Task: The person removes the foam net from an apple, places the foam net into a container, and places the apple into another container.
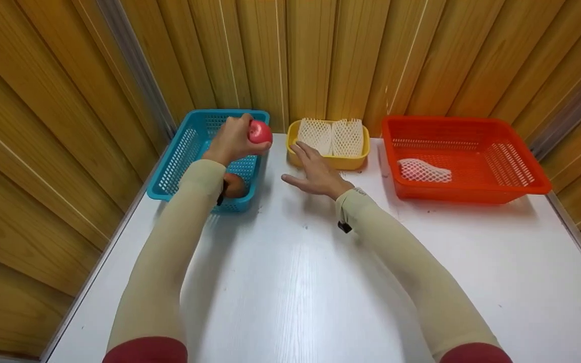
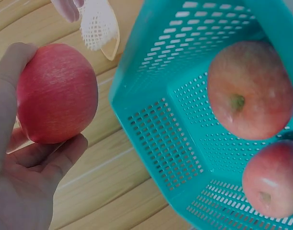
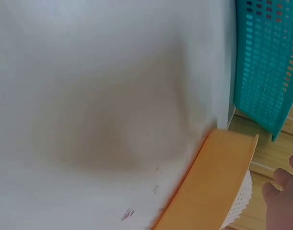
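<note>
My left hand grips a red apple above the right side of the blue basket. Close up in the left wrist view, thumb and fingers curl round that apple. Two more apples, one larger and one smaller, lie in the basket; the forearm partly hides them in the head view. With fingers spread and nothing held, my right hand hovers just in front of the yellow basket, which holds white foam net sleeves in two stacks.
On the right stands a red-orange basket, with a net-wrapped pinkish fruit lying at its left. The white table is bounded by wood-look panels at the back and both sides.
</note>
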`<state>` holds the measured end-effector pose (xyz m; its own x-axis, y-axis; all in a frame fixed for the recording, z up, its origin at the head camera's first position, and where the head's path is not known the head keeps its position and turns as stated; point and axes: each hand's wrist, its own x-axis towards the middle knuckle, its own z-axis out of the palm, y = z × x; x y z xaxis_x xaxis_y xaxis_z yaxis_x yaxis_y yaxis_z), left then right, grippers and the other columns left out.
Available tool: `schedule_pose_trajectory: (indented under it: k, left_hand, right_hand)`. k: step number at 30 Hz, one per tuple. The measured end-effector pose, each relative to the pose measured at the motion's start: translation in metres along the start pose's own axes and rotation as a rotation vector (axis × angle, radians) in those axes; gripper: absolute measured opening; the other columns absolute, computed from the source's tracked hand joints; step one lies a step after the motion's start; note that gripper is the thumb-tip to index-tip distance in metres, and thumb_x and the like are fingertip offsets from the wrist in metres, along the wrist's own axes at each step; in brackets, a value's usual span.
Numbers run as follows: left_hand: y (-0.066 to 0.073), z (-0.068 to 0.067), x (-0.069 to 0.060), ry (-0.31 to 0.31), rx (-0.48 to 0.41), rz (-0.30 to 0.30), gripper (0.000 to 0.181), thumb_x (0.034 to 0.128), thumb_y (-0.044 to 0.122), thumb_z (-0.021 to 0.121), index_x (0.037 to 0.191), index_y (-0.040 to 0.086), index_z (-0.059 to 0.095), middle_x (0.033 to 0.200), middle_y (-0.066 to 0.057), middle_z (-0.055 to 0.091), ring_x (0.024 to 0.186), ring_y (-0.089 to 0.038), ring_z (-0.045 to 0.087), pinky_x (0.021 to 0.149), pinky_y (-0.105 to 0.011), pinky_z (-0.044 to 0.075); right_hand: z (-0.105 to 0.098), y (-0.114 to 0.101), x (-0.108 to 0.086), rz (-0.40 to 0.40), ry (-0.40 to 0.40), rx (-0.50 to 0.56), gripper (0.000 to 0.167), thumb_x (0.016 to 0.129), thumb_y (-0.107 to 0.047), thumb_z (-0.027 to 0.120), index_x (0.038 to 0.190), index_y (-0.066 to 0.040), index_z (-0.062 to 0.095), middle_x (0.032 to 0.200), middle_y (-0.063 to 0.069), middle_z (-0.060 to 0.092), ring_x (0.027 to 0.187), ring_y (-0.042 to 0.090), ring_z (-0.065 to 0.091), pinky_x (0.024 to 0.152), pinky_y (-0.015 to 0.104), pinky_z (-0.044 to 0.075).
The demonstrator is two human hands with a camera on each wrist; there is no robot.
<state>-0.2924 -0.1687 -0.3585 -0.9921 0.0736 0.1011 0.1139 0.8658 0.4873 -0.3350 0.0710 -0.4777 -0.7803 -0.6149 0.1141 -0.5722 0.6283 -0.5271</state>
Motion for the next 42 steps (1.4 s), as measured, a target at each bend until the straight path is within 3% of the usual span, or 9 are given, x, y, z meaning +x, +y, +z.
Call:
schedule_pose_trajectory:
  k: [9,20,28,31,42]
  left_hand:
    - [-0.017,-0.014,-0.006,0.044,0.002,-0.033,0.074,0.0845,0.035,0.085,0.143,0.007,0.049,0.133,-0.012,0.063,0.116,-0.029,0.060,0.089,-0.042,0.060]
    - [-0.032,-0.028,-0.008,0.042,0.000,-0.099,0.080,0.0851,0.036,0.085,0.148,0.010,0.043,0.139,-0.011,0.059,0.122,-0.030,0.057,0.091,-0.043,0.059]
    - [-0.038,-0.030,-0.009,0.039,0.029,-0.120,0.081,0.0848,0.037,0.084,0.148,0.008,0.043,0.138,-0.014,0.059,0.122,-0.033,0.058,0.093,-0.045,0.059]
    - [-0.039,-0.032,-0.010,0.037,0.027,-0.131,0.082,0.0851,0.037,0.084,0.149,0.008,0.042,0.139,-0.014,0.058,0.122,-0.033,0.058,0.094,-0.046,0.058]
    - [-0.048,-0.033,-0.011,0.028,0.010,-0.157,0.079,0.0860,0.035,0.084,0.147,0.005,0.043,0.138,-0.018,0.057,0.122,-0.035,0.057,0.095,-0.049,0.057]
  right_hand:
    - [0.007,-0.027,0.009,-0.062,-0.007,0.005,0.101,0.087,-0.077,0.057,0.166,-0.030,0.014,0.173,-0.001,0.010,0.156,0.025,0.015,0.122,0.053,0.027]
    - [0.014,-0.042,0.013,-0.085,-0.015,0.028,0.101,0.086,-0.077,0.059,0.165,-0.033,0.014,0.173,-0.005,0.008,0.156,0.026,0.016,0.120,0.055,0.031]
    - [0.017,-0.055,0.017,-0.109,-0.023,0.030,0.104,0.085,-0.078,0.059,0.166,-0.028,0.017,0.173,-0.001,0.009,0.157,0.026,0.015,0.120,0.057,0.028]
    - [0.018,-0.060,0.018,-0.113,-0.028,0.022,0.102,0.085,-0.079,0.058,0.165,-0.032,0.016,0.173,-0.002,0.007,0.157,0.026,0.015,0.121,0.056,0.027]
    - [0.028,-0.070,0.022,-0.145,-0.071,-0.027,0.104,0.085,-0.079,0.058,0.166,-0.029,0.016,0.173,-0.001,0.007,0.157,0.025,0.015,0.124,0.047,0.023]
